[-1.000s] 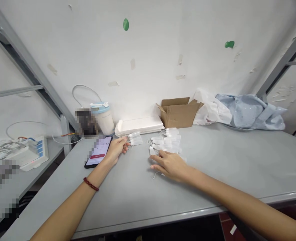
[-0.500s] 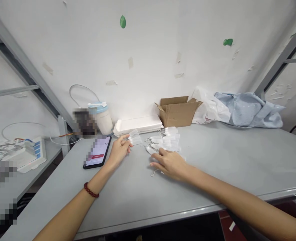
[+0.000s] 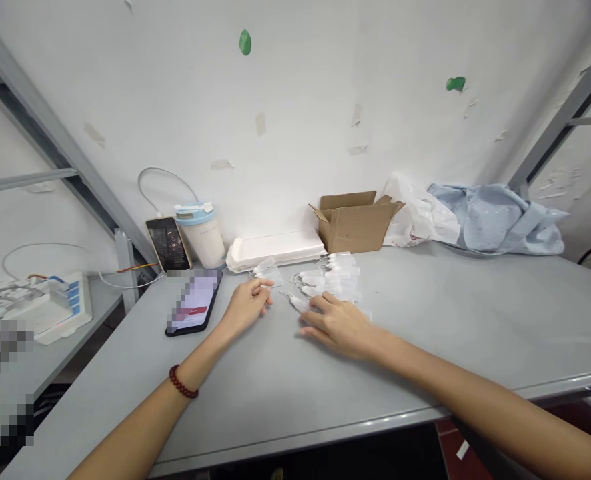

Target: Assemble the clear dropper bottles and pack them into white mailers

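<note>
A: State location and orientation of the white corded pieces point(image 3: 338, 277).

B: They lie flat on the grey desk point(image 3: 285, 393), in a heap ahead of my right hand point(image 3: 343, 327). Most long axes run left to right: cord ends to the left, translucent sleeves to the right. A smaller group point(image 3: 269, 271) lies ahead of my left hand point(image 3: 248, 303), in front of the flat white stack point(image 3: 278, 248); its cords also face left, its sleeves right. One loose piece point(image 3: 298, 304) lies diagonally, cord toward the far left, body running back toward my right fingertips.

A: State the pose of each hand.

B: Right: palm down, forearm entering from the right, fingers bent, thumb set apart from the index finger by a moderate gap. The fingertips are at the near end of the loose piece; I cannot tell whether they press on it. Left: half-open and relaxed, index finger reaching rightward, the others loosely curled, just short of the smaller group. A dark red beaded bracelet point(image 3: 183, 382) encircles that wrist.

A: Report markings.

B: The tumbler point(image 3: 205, 237) with the light blue lid carries faint blue lettering, too small to read. The flat phone point(image 3: 195, 303) shows a red button on a partly blurred screen. The upright phone point(image 3: 169, 243) leans beside the tumbler; the text on its dark screen is illegible.
</note>
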A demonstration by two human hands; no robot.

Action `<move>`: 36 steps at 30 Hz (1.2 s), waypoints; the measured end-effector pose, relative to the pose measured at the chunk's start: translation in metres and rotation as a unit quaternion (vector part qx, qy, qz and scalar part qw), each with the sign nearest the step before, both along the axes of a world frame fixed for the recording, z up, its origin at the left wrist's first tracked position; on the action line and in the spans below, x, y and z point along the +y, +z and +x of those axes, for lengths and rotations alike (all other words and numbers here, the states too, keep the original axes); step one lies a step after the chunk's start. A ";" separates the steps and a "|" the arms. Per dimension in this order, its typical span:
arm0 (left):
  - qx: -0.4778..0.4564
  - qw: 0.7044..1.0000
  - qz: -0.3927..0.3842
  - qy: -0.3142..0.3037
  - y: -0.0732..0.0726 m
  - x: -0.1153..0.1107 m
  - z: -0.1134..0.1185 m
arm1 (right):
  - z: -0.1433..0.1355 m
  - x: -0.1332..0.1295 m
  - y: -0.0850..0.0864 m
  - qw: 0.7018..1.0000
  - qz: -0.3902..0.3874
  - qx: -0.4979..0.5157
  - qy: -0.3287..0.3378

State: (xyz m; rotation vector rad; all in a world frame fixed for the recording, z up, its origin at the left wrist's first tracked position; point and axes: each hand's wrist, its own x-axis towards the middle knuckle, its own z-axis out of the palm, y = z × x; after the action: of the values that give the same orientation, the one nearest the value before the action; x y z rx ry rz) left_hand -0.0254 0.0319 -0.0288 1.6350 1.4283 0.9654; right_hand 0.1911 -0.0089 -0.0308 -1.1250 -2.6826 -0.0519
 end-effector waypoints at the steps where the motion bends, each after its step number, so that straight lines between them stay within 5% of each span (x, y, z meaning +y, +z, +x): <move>1: 0.008 1.000 -0.006 -0.007 0.000 -0.001 0.001 | 0.001 0.000 0.000 1.000 0.000 0.014 -0.003; 14: -0.019 0.994 -0.089 -0.067 0.005 -0.007 0.008 | 0.012 0.007 0.007 0.959 0.034 0.279 -0.038; 36: 0.013 0.979 -0.026 -0.203 0.006 -0.022 0.015 | 0.009 0.008 0.011 0.908 -0.103 0.398 -0.080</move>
State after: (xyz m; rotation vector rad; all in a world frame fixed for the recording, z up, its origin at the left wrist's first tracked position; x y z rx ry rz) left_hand -0.0108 0.0097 -0.0224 1.8109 1.0635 0.6677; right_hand 0.2003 -0.0008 -0.0195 -1.1009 -1.8886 0.5543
